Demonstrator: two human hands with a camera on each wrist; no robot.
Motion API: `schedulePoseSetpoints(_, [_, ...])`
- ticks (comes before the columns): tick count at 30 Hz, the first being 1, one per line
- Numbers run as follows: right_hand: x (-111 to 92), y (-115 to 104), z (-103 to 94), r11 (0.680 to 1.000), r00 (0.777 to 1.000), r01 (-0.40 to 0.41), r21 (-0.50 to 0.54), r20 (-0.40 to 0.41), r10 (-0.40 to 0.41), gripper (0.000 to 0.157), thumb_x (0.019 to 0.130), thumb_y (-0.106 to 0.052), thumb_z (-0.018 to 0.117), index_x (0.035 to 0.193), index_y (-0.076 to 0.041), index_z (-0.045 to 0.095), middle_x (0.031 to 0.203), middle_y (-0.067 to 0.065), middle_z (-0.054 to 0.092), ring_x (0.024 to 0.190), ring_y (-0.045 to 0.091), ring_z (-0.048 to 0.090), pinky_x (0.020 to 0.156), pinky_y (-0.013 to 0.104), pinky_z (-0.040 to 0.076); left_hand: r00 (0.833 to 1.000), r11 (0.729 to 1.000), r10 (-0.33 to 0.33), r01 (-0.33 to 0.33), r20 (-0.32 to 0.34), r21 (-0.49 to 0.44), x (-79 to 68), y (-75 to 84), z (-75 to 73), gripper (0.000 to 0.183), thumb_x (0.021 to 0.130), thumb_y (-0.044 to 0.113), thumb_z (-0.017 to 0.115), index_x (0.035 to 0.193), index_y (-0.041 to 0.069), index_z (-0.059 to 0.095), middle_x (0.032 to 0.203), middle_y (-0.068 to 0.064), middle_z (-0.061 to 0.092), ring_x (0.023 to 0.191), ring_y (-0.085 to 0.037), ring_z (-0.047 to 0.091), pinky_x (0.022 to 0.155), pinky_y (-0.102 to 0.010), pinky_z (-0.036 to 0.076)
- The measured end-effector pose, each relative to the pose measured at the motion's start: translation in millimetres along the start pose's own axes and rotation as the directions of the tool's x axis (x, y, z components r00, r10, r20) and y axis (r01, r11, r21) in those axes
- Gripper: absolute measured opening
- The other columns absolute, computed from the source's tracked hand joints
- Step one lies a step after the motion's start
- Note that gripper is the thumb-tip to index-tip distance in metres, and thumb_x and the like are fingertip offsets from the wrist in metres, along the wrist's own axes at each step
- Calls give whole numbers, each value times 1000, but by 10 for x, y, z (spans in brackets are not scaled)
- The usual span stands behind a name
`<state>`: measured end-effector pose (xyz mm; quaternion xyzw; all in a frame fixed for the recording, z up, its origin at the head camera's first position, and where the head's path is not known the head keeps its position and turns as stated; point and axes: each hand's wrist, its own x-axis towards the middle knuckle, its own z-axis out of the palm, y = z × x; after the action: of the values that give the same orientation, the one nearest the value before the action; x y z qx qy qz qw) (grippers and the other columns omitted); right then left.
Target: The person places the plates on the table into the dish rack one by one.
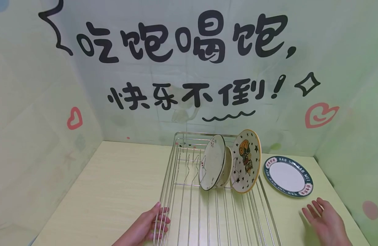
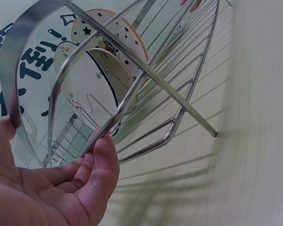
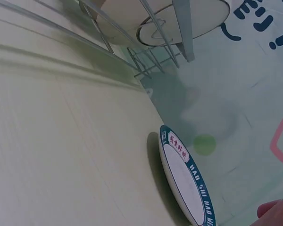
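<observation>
My left hand point(image 1: 145, 223) grips the left side of a metal wire dish rack point(image 1: 189, 205); in the left wrist view its thumb and fingers point(image 2: 104, 162) curl about the rack's side wires. Toward the rack's back, a white plate with a dark rim point(image 1: 212, 162), a cream bowl point(image 1: 227, 167) and an orange-rimmed plate with stars and a cartoon figure point(image 1: 246, 160) stand on edge. My right hand point(image 1: 327, 220) is right of the rack, holding nothing, fingers loosely bent. Just beyond its fingertips, a white plate with a blue lettered rim point(image 1: 288, 176) lies on the table.
The pale wooden table point(image 1: 115, 184) extends left of the rack. Behind it hangs a pale curtain-like wall point(image 1: 139, 126) with large black characters, and similar walls close in both sides. Wire dividers point(image 1: 189, 165) stand left of the upright dishes.
</observation>
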<state>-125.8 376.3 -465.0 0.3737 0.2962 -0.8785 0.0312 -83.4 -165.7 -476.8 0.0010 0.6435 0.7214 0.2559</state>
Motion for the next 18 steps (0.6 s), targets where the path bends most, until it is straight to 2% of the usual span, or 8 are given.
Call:
schedulePoseSetpoints(4, [123, -87, 22, 996, 995, 47, -79, -84, -54, 48, 94, -36, 49, 133, -47, 23, 119, -16, 28, 113, 5, 29, 97, 30, 38, 1000, 1000, 0, 0, 6, 8, 1, 3, 2, 71, 100, 48, 30, 132, -14, 35, 97, -10, 58, 82, -21, 59, 71, -36, 53])
schedulePoseSetpoints(7, [275, -156, 33, 989, 979, 79, -123, -178, -100, 57, 92, -37, 53, 137, -46, 20, 123, -14, 30, 111, 8, 33, 94, 34, 41, 1000, 1000, 6, -7, 10, 18, -1, 8, -4, 71, 100, 48, 30, 133, -15, 34, 98, -11, 58, 83, -22, 59, 71, -37, 53])
schedulePoseSetpoints(8, [329, -181, 39, 987, 971, 82, -137, -212, -110, 56, 92, -38, 53, 138, -46, 21, 123, -14, 31, 110, 9, 35, 90, 36, 44, 1000, 1000, 8, -9, 11, 20, -2, 10, -7, 71, 100, 48, 30, 133, -15, 33, 98, -12, 58, 83, -22, 59, 71, -36, 53])
schedulePoseSetpoints(11, [455, -231, 54, 980, 956, 94, -174, -259, -137, 57, 93, -39, 52, 139, -47, 20, 133, -12, 28, 115, 11, 34, 91, 39, 43, 1000, 1000, 15, -15, 13, 22, -3, 15, -14, 72, 100, 48, 29, 134, -15, 32, 99, -12, 57, 84, -23, 59, 71, -36, 52])
schedulePoseSetpoints(12, [474, -240, 73, 975, 954, 99, -198, -261, -150, 60, 94, -40, 50, 143, -45, 16, 137, -12, 25, 119, 11, 30, 96, 38, 40, 1000, 1000, 15, -16, 14, 21, -3, 15, -16, 72, 100, 48, 29, 134, -15, 32, 99, -12, 57, 84, -23, 59, 71, -36, 52])
schedulePoseSetpoints(13, [495, -250, 81, 972, 951, 101, -210, -266, -156, 61, 94, -40, 49, 144, -44, 15, 138, -13, 24, 120, 11, 29, 94, 38, 41, 1000, 1000, 15, -15, 15, 19, -2, 15, -17, 72, 100, 48, 29, 134, -15, 32, 99, -12, 57, 84, -23, 59, 71, -36, 52])
schedulePoseSetpoints(14, [514, -257, 87, 971, 948, 99, -217, -275, -158, 61, 94, -39, 50, 144, -44, 15, 136, -14, 26, 118, 10, 30, 89, 38, 45, 1000, 1000, 14, -15, 16, 19, -2, 15, -18, 72, 100, 49, 29, 134, -15, 32, 99, -12, 57, 84, -23, 59, 71, -36, 52])
schedulePoseSetpoints(18, [500, -250, 160, 961, 953, 107, -256, -250, -173, 65, 95, -36, 49, 147, -40, 11, 141, -14, 21, 118, 8, 28, 79, 31, 48, 1000, 1000, 10, -11, 19, 16, 0, 13, -15, 73, 100, 49, 29, 133, -15, 32, 99, -13, 57, 84, -23, 59, 71, -36, 52])
